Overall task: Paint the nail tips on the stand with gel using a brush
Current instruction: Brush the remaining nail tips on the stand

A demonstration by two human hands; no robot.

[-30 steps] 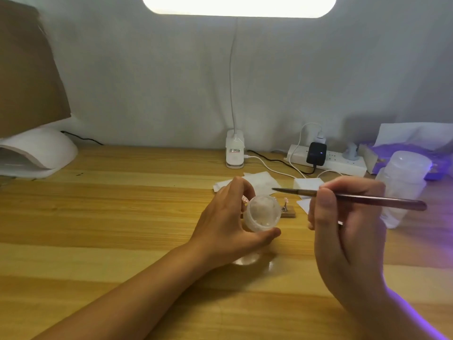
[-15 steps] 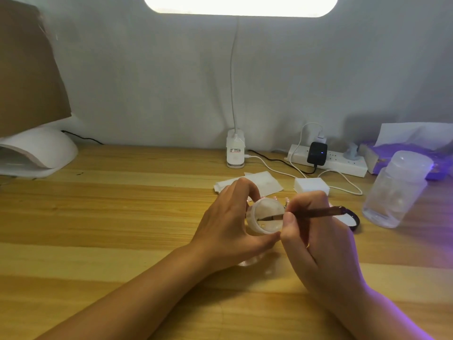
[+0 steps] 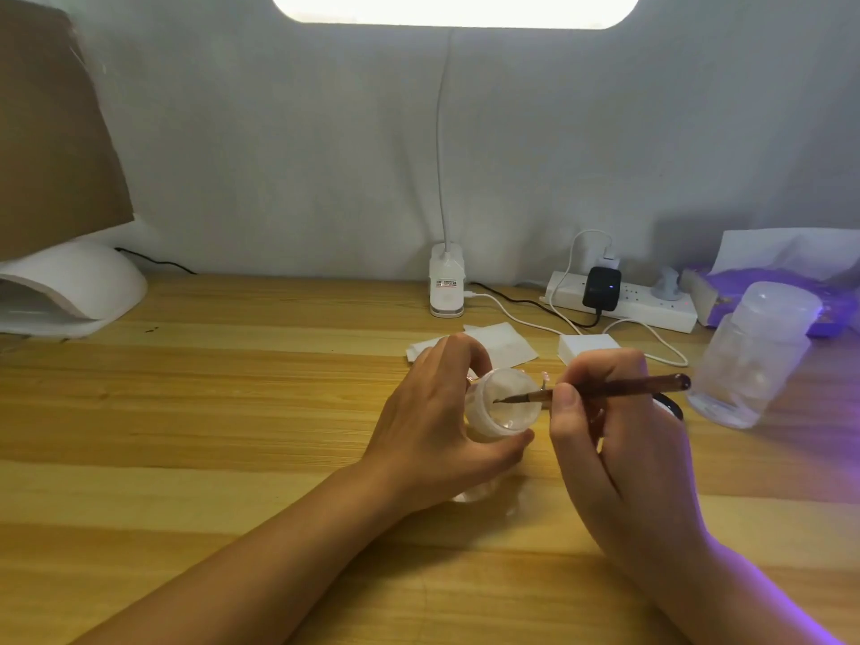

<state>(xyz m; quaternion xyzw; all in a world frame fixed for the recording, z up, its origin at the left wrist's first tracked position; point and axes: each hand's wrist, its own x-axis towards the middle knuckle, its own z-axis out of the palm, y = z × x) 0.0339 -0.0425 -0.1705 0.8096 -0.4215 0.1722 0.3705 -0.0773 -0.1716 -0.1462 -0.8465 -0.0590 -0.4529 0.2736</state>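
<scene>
Head view: a second earlier the right hand (image 3: 619, 439) had held the brush (image 3: 605, 389) up clear of the jar (image 3: 505, 405), its tip pointing left in the air. By this moment the hand had come down and left, and the bristles sat inside the jar's open mouth, apparently touching the gel. The right fingers were pinched round the brush shaft, pen-style. The left hand (image 3: 433, 425) was curled round the jar, tilting its mouth toward the camera, just above the table (image 3: 232, 412).

The stand was almost wholly hidden behind the jar and hands; only a small pinkish tip (image 3: 545, 376) showed just right of the jar's rim. So the step in hand looked like loading the brush, with painting of the tips not yet begun.
</scene>
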